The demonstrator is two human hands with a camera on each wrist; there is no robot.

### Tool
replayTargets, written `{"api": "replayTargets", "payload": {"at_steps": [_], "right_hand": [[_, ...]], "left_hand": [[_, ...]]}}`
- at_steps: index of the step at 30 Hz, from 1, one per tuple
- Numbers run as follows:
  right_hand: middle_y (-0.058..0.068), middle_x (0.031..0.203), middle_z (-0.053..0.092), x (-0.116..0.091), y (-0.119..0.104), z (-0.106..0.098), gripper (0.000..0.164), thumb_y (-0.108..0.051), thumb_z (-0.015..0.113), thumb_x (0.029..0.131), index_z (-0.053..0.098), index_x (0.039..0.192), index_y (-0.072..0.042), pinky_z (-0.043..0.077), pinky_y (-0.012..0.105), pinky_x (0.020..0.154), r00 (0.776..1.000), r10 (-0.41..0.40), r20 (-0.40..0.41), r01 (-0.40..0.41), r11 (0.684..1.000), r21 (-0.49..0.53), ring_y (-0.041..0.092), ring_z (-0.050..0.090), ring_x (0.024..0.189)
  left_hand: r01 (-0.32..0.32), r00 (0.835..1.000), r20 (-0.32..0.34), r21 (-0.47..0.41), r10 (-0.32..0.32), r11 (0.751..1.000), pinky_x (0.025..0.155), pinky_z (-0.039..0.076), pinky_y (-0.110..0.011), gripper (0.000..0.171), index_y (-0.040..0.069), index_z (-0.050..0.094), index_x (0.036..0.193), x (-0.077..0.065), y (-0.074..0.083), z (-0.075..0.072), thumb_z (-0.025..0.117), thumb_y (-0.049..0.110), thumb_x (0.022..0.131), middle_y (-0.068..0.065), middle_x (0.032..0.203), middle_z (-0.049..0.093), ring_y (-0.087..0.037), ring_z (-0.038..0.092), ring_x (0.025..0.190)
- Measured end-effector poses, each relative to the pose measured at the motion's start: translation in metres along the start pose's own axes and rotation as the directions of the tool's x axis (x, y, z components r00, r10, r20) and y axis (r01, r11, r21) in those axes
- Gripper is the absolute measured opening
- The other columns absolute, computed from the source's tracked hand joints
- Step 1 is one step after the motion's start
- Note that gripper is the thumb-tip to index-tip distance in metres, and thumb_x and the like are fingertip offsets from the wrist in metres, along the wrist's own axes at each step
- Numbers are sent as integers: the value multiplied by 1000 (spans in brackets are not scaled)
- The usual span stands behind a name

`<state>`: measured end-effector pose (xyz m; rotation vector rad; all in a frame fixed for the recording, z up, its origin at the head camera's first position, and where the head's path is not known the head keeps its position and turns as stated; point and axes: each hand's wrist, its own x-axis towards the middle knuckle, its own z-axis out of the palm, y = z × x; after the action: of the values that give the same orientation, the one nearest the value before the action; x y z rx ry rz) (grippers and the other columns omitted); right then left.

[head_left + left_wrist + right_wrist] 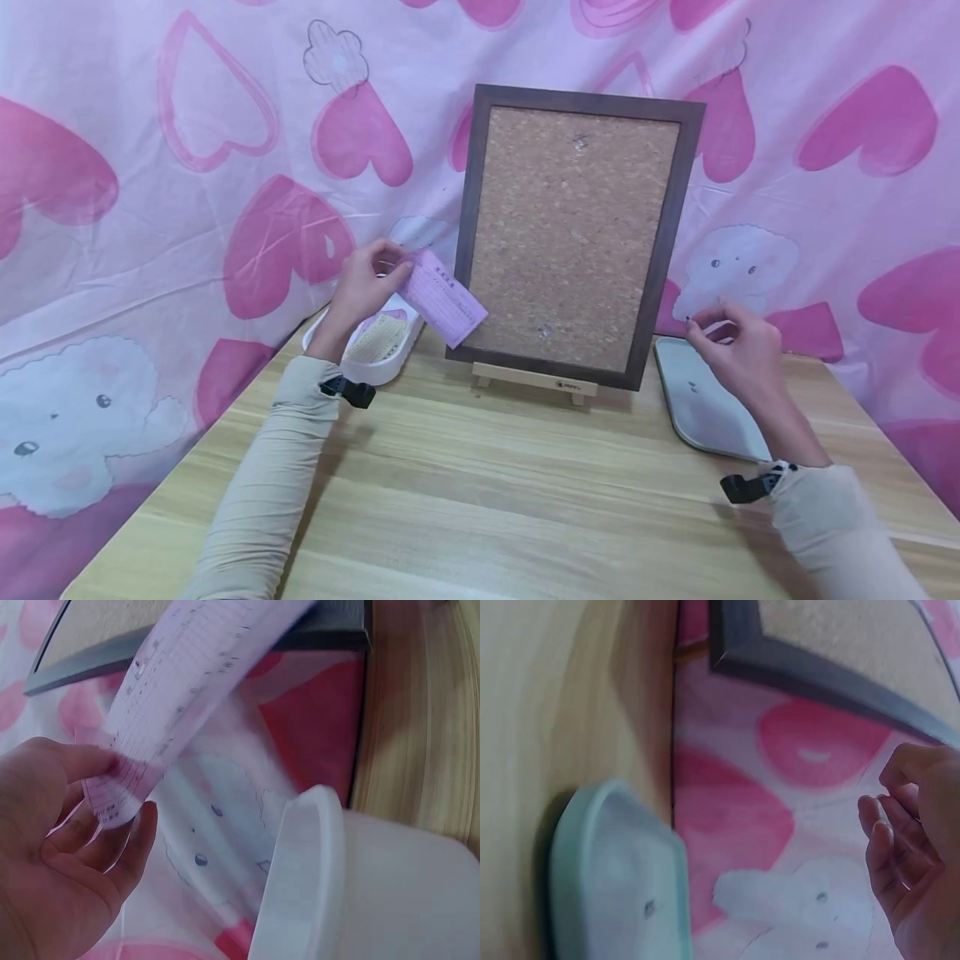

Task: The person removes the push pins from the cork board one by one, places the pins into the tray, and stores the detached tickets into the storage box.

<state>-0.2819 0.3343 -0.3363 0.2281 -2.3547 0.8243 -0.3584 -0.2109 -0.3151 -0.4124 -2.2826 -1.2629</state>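
Note:
In the head view my left hand (372, 283) pinches one end of a pink printed paper slip (444, 300) between thumb and fingers. The slip slants down, its lower corner overlapping the left edge of a cork board (573, 242) in a dark wooden frame. Two clear pushpins (581, 142) sit on the cork, one high and one low. My right hand (738, 346) is raised over a pale green tray (693, 400), right of the board. Its thumb and index fingertip pinch a small pin (688, 320), mostly hidden by the fingers.
Below my left hand, a white oval container (375, 371) holds yellowish and pink slips. A small wooden easel (532, 381) carries the board on the wood-grain table (480, 500). The tray has small marks or bits in its middle. A pink heart-patterned cloth (187, 250) hangs behind.

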Motion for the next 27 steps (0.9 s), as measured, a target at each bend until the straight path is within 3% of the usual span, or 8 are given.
{"api": "replayTargets", "payload": {"at_steps": [2,5,7,9,13,21,27], "right_hand": [[14,104,77,-3,8,-3,22,-27,75,101,76,110,-7,49,5,63,999,29,38,-27,999,-42,-9,64,80],[17,108,77,-6,20,-7,25,-29,73,102,75,113,-7,50,11,62,991,80,106,-70,993,-94,15,71,91],[18,109,76,-7,29,-9,26,-30,72,103,73,114,-7,51,15,62,981,112,158,-92,988,-124,30,71,98],[19,109,76,-8,36,-10,25,-30,71,104,72,114,-7,52,18,63,967,138,215,-108,983,-146,37,71,101],[19,107,77,-9,52,-11,20,-25,74,102,74,110,-6,54,23,63,937,151,315,-98,979,-177,37,71,96],[11,93,78,-10,78,-10,6,-9,79,94,79,96,-4,53,22,66,903,89,421,-3,980,-199,28,70,87],[12,97,77,-9,89,-10,13,-16,79,96,78,101,-4,52,35,77,816,183,548,-18,956,-292,26,66,91]], "left_hand": [[8,1000,-25,32,-7,999,85,54,-28,23,3,74,123,0,-4,-2,69,11,103,-18,116,77,-27,70,99],[29,998,-50,58,-26,998,72,41,-26,25,6,76,126,0,-8,-6,66,11,103,-18,110,74,-24,57,86],[43,998,-54,69,-39,997,71,37,-28,27,8,76,127,-1,-10,-8,64,10,103,-18,110,73,-25,51,84],[56,997,-48,64,-53,996,75,39,-28,28,8,76,128,0,-12,-10,62,9,103,-18,115,75,-24,54,88],[84,996,-36,75,-81,994,85,45,-34,29,7,75,128,0,-16,-16,60,7,103,-20,125,75,-28,60,99],[143,989,19,149,-148,978,106,47,-53,28,4,72,126,-1,-21,-34,56,8,103,-23,137,70,-36,60,119],[123,985,86,248,-148,961,111,45,-60,27,2,72,123,-5,-28,-53,54,8,104,-26,136,70,-42,60,127]]}}
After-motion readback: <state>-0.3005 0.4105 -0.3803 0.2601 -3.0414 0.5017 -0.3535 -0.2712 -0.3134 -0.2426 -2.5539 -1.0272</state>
